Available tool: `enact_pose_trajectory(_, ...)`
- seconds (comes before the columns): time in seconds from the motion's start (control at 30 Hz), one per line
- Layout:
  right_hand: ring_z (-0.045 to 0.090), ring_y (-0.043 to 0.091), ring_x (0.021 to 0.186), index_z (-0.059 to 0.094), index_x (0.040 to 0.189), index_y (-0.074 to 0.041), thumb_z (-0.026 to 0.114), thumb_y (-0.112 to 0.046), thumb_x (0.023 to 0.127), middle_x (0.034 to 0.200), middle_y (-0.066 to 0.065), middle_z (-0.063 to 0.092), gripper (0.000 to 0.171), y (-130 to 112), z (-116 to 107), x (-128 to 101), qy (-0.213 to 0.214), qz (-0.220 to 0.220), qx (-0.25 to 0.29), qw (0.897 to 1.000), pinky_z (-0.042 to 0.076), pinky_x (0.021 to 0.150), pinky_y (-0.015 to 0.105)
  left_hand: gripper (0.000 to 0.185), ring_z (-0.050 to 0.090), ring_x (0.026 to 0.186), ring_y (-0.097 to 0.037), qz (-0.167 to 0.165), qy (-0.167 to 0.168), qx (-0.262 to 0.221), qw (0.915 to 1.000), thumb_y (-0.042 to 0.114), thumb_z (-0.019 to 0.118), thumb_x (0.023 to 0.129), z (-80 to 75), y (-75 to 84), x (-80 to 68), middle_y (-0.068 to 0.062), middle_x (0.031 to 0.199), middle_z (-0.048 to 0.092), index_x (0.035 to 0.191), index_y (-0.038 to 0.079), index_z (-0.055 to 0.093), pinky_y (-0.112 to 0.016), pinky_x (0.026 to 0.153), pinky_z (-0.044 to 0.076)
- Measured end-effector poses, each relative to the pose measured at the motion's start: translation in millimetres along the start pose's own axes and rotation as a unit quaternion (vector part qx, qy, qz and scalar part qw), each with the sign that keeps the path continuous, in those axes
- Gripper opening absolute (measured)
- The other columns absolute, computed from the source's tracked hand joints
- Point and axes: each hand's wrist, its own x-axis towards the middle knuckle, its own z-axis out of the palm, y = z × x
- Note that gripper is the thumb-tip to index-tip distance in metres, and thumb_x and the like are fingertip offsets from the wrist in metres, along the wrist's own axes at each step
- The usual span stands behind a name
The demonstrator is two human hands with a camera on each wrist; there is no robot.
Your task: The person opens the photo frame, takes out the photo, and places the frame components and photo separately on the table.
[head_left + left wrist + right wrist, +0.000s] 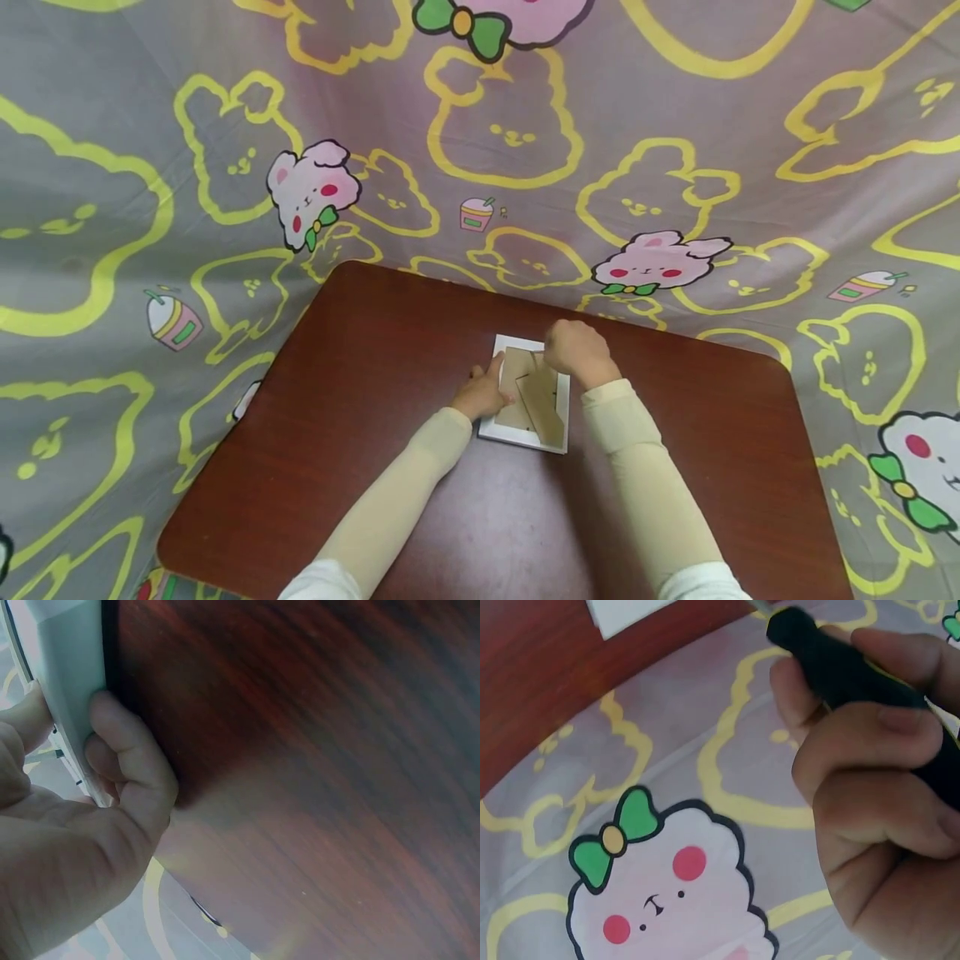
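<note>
A white picture frame point(513, 435) lies face down on the table, its brown backing board point(512, 408) and stand flap point(542, 404) showing. My left hand point(482, 392) grips the frame's left edge; in the left wrist view, the thumb is over the back and curled fingers point(135, 750) press the white side. Above the frame's upper right part, my right hand point(579, 350) holds a screwdriver. The right wrist view shows its black handle point(847, 671) with yellow trim inside the curled fingers. The shaft runs out of that view, so its tip is hidden.
The dark reddish-brown table point(390, 350) has rounded corners. A grey curtain point(390, 100) with cartoon rabbits and yellow outlines hangs close behind the far edge and along both sides.
</note>
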Motion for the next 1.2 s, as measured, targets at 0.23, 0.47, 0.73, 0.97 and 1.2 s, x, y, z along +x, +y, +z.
enact_pose_trajectory(0.23, 0.036, 0.019, 0.059, 0.05, 0.053, -0.016, 0.054, -0.002, 0.077, 0.058, -0.004, 0.041, 0.028, 9.1, -18.3, 21.6, -0.034, -0.059, 0.008, 0.998, 0.031, 0.047, 0.035, 0.092, 0.062, 0.1, -0.045, 0.004, 0.002, 0.016, 0.9999, 0.035, 0.074, 0.093, -2.0, 1.7, -4.0, -0.031, 0.126, 0.045, 0.163, 0.022, 0.016, -0.053, 0.087, 0.05)
enact_pose_trajectory(0.47, 0.033, 0.013, 0.051, 0.049, 0.052, -0.016, 0.059, -0.001, 0.074, 0.055, -0.005, 0.039, 0.028, 8.7, -32.2, 39.0, -0.08, -0.086, 0.021, 0.993, 0.03, 0.046, 0.03, 0.092, 0.062, 0.096, -0.042, 0.009, -0.001, 0.017, 0.9998, 0.035, 0.073, 0.093, -3.3, 1.2, -2.5, -0.031, 0.126, 0.044, 0.163, 0.023, 0.015, -0.052, 0.085, 0.051)
enact_pose_trajectory(0.73, 0.039, 0.012, 0.043, 0.046, 0.051, -0.016, 0.052, 0.002, 0.067, 0.051, -0.002, 0.043, 0.025, 10.4, -42.1, 54.4, -0.141, -0.057, 0.052, 0.987, 0.038, 0.04, 0.026, 0.092, 0.061, 0.098, -0.043, 0.008, -0.004, 0.015, 0.9999, 0.036, 0.074, 0.093, -2.2, 0.3, -4.4, -0.031, 0.126, 0.044, 0.163, 0.023, 0.015, -0.052, 0.087, 0.05)
enact_pose_trajectory(0.97, 0.039, 0.012, 0.042, 0.049, 0.051, -0.015, 0.052, 0.005, 0.067, 0.051, -0.002, 0.044, 0.025, 11.2, -44.9, 58.2, -0.162, -0.047, 0.057, 0.984, 0.035, 0.039, 0.026, 0.092, 0.06, 0.1, -0.045, 0.009, -0.008, 0.005, 0.9999, 0.035, 0.074, 0.093, -0.5, 0.5, -5.9, -0.031, 0.127, 0.044, 0.163, 0.022, 0.016, -0.053, 0.088, 0.049)
enact_pose_trajectory(1.2, 0.048, 0.014, 0.045, 0.071, 0.081, -0.003, 0.053, 0.004, 0.077, 0.065, 0.004, 0.056, 0.02, 19.5, -36.5, 32.5, -0.147, -0.069, 0.078, 0.984, 0.042, 0.042, 0.027, 0.092, 0.06, 0.103, -0.046, 0.002, -0.005, 0.008, 1.0, 0.037, 0.074, 0.093, 0.7, -0.7, -2.3, -0.031, 0.13, 0.043, 0.163, 0.024, 0.015, -0.053, 0.09, 0.049)
